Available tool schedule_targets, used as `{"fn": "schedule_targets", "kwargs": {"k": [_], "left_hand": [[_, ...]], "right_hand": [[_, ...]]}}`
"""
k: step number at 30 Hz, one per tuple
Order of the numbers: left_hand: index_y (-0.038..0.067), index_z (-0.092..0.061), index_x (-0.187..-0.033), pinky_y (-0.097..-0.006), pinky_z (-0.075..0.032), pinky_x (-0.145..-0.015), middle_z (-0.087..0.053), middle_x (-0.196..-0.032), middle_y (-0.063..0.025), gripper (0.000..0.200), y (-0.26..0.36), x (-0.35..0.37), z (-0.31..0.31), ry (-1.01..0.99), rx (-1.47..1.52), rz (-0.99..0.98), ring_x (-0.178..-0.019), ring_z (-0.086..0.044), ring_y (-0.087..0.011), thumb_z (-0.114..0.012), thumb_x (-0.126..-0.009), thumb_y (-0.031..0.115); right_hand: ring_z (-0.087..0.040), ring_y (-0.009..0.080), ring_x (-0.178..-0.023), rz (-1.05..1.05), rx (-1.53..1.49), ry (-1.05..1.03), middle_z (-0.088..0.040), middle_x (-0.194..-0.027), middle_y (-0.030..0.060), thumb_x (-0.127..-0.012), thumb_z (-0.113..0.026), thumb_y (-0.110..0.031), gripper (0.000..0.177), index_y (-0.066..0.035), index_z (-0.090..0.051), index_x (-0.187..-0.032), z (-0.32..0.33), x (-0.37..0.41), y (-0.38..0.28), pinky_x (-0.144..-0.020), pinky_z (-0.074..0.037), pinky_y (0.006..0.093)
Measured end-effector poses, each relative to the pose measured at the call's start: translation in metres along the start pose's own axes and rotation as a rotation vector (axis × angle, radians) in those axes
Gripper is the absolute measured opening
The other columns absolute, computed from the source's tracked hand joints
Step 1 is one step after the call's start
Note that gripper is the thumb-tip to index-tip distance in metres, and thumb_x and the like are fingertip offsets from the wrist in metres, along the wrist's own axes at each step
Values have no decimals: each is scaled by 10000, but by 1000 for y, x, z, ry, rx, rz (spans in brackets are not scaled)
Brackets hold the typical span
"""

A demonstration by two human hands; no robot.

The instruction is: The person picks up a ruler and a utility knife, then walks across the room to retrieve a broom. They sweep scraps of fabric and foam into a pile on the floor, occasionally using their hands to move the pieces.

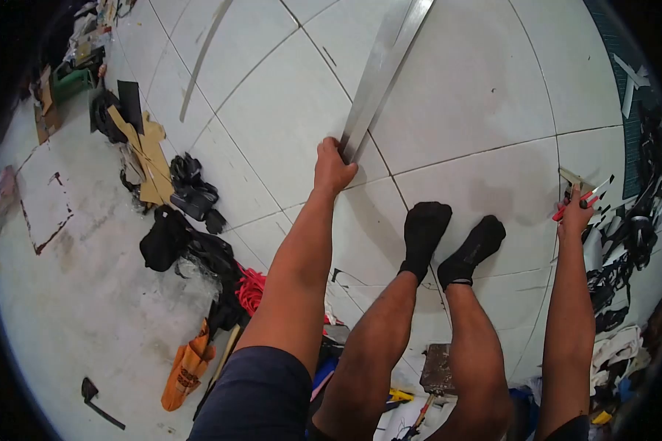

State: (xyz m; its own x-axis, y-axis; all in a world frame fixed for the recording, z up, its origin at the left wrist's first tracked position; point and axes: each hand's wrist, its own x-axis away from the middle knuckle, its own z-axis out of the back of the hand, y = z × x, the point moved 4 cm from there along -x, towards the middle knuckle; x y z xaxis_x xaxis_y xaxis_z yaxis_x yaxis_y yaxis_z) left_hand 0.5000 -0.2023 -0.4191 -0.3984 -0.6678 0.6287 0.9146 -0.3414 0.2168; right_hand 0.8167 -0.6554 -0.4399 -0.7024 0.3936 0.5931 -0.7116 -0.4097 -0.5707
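My left hand [335, 167] is closed around the near end of a long, flat metal bar [379, 77] that looks like a straightedge. The bar slants up across the white tiles and runs out of the top of the view. Off to the right, my right hand [575, 214] is closed on a red-handled tool [559, 214] with a dark, pointed tip. A tan strip [569, 176] sticks out above the same hand. Most of the tool's grip is hidden by my fingers, so I cannot tell its exact kind.
My feet in black socks [427, 228] stand on the tiles between my arms. Leftward lie black bags [191, 187], cardboard [151, 158], red cord [251, 289], an orange bag [189, 370] and a small axe-shaped tool [99, 404]. Dark scraps [614, 283] border a green mat [632, 158] at right.
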Motion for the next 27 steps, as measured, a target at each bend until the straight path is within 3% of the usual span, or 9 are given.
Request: {"fn": "schedule_targets", "kwargs": {"k": [2, 5, 9, 11, 14, 18, 25, 27], "left_hand": [[0, -380, -1107, -391, -443, -807, -407, -1064, -200, 584, -3, 3, -3, 55, 37, -83, -956, -484, -338, -650, -604, 125], [-1, -384, -1088, -409, -440, -799, -439, -1025, -206, 556, 5, 15, -2, 107, -78, -194, -941, -484, -355, -648, -616, 128], [12, -405, -1000, -435, -442, -741, -563, -864, -189, 424, 8, 26, 5, -57, -62, 65, -835, -552, -363, -607, -656, 155], [10, -407, -990, -430, -447, -710, -585, -830, -189, 419, -2, 33, 3, 13, 56, 43, -787, -576, -361, -601, -659, 177], [20, -428, -985, -419, -454, -684, -588, -809, -195, 452, 4, 48, 23, 9, 224, 1, -774, -583, -357, -618, -651, 259], [42, -478, -945, -434, -465, -648, -615, -778, -163, 460, 11, 71, 58, 7, 235, 96, -750, -597, -348, -630, -669, 378], [61, -483, -897, -452, -465, -603, -611, -722, -164, 410, -12, 126, 139, 29, 237, 77, -690, -596, -357, -611, -704, 399], [64, -488, -884, -453, -465, -589, -605, -698, -168, 412, -39, 147, 165, 98, 285, 60, -665, -595, -360, -616, -700, 410]], "right_hand": [[-544, 158, -585, -4, 10, 4, -538, -813, 97, -776, -664, -252, 407, 2, -414, -971, 3, -1, 2, -448, -474, 273], [-536, 159, -536, -13, 3, -51, -543, -770, 86, -767, -669, -183, 339, 8, -446, -937, -2, 1, 0, -449, -467, 263], [-532, 152, -519, 40, -30, -150, -548, -722, 68, -756, -659, -83, 241, 12, -480, -888, -7, 1, 10, -453, -458, 250], [-525, 145, -512, 149, 72, -145, -550, -734, 69, -754, -657, -66, 238, 7, -479, -893, 1, -18, 23, -448, -450, 242], [-514, 135, -525, 81, 64, -130, -551, -767, 75, -741, -675, -61, 323, -6, -449, -966, -12, 52, -20, -449, -434, 243], [-519, 133, -557, 137, 97, -200, -549, -801, 81, -731, -694, -80, 422, -19, -411, -1038, -10, 105, -56, -459, -437, 248], [-534, 138, -676, 305, 289, -155, -518, -878, 53, -744, -672, -88, 422, -20, -437, -1088, 13, 215, -147, -503, -455, 272], [-524, 132, -680, 346, 352, -210, -510, -893, 55, -752, -655, -74, 438, -20, -418, -1116, 28, 212, -153, -504, -445, 262]]}}
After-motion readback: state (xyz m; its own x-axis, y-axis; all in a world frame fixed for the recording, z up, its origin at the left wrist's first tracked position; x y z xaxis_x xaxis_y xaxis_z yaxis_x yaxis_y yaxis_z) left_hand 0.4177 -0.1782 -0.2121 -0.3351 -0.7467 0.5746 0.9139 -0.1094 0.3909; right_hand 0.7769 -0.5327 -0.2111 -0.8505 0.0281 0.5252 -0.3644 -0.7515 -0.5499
